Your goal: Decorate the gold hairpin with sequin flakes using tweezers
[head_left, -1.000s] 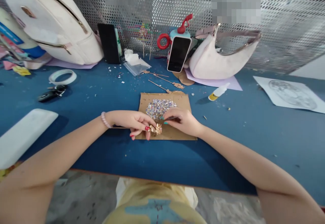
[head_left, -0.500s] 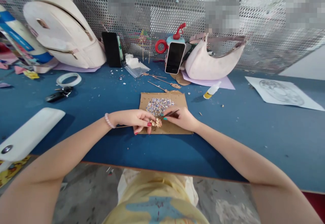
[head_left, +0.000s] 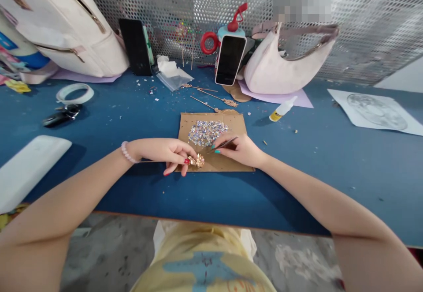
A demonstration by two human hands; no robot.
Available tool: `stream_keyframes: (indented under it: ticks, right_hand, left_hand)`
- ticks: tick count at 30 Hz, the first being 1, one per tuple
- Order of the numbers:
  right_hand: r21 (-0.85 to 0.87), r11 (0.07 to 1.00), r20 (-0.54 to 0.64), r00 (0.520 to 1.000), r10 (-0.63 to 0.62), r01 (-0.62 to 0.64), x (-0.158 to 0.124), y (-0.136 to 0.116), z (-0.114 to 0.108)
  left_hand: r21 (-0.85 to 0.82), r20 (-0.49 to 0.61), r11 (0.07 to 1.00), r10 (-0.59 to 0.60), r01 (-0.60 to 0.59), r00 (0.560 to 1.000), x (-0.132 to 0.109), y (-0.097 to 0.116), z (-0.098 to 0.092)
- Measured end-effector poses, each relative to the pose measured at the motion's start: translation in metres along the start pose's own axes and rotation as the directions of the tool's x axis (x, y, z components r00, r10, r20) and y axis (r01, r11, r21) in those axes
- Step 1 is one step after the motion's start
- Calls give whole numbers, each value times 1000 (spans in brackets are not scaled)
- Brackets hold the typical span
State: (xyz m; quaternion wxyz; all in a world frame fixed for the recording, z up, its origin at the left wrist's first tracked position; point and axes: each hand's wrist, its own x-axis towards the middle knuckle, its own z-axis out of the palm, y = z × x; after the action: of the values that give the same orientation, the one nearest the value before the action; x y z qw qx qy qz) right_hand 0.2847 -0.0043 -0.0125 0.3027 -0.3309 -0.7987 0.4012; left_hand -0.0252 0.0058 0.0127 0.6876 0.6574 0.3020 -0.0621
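My left hand [head_left: 176,154] is closed around a gold hairpin [head_left: 199,160] with a flower-shaped head. The pin's thin stem runs back under the wrist. In my right hand [head_left: 240,150] is a pair of dark tweezers [head_left: 226,143], pinched between thumb and fingers, tips pointing left and down at the cardboard [head_left: 228,165]. A gap separates the tips from the flower. Just behind both hands, a pile of small glittering rhinestones [head_left: 207,132] lies spread on the cardboard. Whether the tweezers grip a stone is too small to tell.
Several more gold hairpins [head_left: 230,102] lie behind the cardboard. A glue bottle [head_left: 281,110] lies to the right, near a printed sheet [head_left: 376,112]. A phone [head_left: 230,60] leans on a cup, beside a white handbag [head_left: 287,72]. Tape [head_left: 75,94] and a backpack [head_left: 76,31] are at left.
My right hand's tweezers have drawn away from the flower head, opening a gap. My left hand with the hairpin has shifted slightly left. The whole view has moved a little closer.
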Motion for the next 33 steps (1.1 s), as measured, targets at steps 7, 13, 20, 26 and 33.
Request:
stream_keyframes:
  ticks: [7,13,20,26,33]
  right_hand:
    - [-13,1000,24,1000,-1,1,0,2,-2]
    - [-11,1000,20,1000,0,0,0,0,-3]
    - [-4,1000,10,1000,-7,7,-1,2,-3]
    - [15,1000,3,1000,-26,26,-2,5,-2]
    - [13,1000,1,1000,-7,7,-3,4,-2]
  left_hand:
    - [9,-1,1000,1,-1,1000,0,5,1]
    - [7,4,1000,30,-30,1000,-1,7,1]
    - [4,13,1000,16,-16,1000,-1,7,1]
    - [3,1,1000,4,-4,1000,-2,8,2]
    - [-2,1,1000,-1,1,1000,-2,8,2]
